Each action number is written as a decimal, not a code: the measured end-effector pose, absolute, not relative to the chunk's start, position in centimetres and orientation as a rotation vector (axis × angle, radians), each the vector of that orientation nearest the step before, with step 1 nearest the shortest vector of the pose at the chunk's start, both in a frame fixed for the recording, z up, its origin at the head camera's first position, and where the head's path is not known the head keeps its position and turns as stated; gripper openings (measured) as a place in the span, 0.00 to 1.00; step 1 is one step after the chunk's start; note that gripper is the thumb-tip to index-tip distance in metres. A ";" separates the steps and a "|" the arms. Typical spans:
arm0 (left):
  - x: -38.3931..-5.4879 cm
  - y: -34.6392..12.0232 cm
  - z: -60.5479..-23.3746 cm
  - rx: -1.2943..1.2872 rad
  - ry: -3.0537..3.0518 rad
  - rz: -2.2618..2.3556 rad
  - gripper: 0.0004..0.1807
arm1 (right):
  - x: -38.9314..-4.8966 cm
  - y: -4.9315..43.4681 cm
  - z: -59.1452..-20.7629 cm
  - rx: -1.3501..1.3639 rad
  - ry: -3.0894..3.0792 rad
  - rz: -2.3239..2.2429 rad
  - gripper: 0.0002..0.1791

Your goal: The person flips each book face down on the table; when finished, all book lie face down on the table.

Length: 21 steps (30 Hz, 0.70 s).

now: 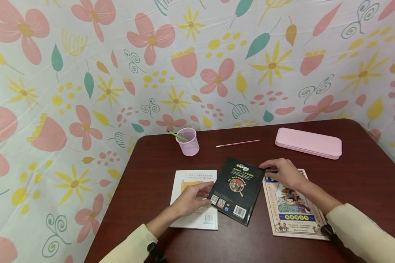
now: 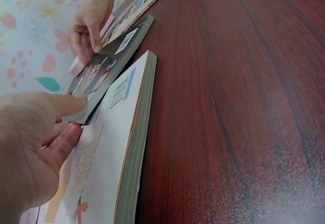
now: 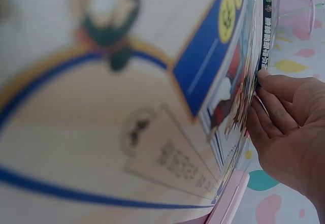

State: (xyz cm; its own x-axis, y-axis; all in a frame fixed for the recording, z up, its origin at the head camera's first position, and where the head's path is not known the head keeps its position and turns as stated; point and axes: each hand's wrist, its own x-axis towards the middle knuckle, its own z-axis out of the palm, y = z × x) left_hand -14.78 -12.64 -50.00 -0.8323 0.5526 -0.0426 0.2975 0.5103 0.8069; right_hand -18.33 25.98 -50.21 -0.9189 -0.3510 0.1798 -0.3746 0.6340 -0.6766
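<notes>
Lower centre: left hand (image 1: 191, 199) and right hand (image 1: 284, 174) pinch black book (image 1: 234, 193). Likely positioning step; next probably needs even control.

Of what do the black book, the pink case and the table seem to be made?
Black book: paper pages, pale at the edge; smooth, probably coated card cover.
Pink case: plastic or painted metal; smooth, evenly coloured.
Table: wood or wood-look laminate; streaky grain, soft sheen.

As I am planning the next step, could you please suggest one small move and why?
Perhaps turn the black book straight: it looks askew in the head view, its lower left corner overlapping the white book, and the left hand and right hand hold its edges.
</notes>
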 end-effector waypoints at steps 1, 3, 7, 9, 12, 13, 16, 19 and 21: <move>-14.7 -12.7 -50.0 0.714 2.460 1.228 0.35 | -18.4 26.0 -50.2 0.626 -2.810 1.172 0.18; -14.6 -12.7 -50.0 0.712 2.455 1.223 0.36 | -18.5 25.9 -50.2 0.627 -2.810 1.164 0.17; -14.4 -12.8 -50.0 0.718 2.429 1.217 0.37 | -18.7 25.9 -50.0 0.638 -2.810 1.162 0.16; -14.3 -12.9 -49.9 0.727 2.413 1.216 0.38 | -18.8 25.9 -50.0 0.647 -2.810 1.155 0.15; -14.1 -12.9 -49.9 0.761 2.409 1.206 0.39 | -19.1 25.9 -49.9 0.661 -2.805 1.160 0.14; -14.1 -12.9 -49.9 0.777 2.414 1.203 0.39 | -19.2 25.9 -49.8 0.666 -2.803 1.159 0.14; -13.8 -12.8 -49.9 0.836 2.446 1.182 0.39 | -19.5 25.8 -49.8 0.687 -2.803 1.160 0.13; -13.5 -12.7 -49.9 0.903 2.483 1.151 0.38 | -19.8 25.7 -49.8 0.706 -2.811 1.158 0.13; -13.3 -12.7 -49.9 0.940 2.511 1.120 0.38 | -19.9 25.7 -49.9 0.713 -2.820 1.155 0.13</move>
State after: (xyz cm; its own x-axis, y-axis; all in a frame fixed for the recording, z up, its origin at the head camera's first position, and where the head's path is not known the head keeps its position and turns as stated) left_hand -13.26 -12.65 -49.92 -0.7661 0.6412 0.0441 0.4612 0.5008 0.7325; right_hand -19.92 25.66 -49.88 -0.8960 -0.4063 0.1790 -0.4151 0.6236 -0.6624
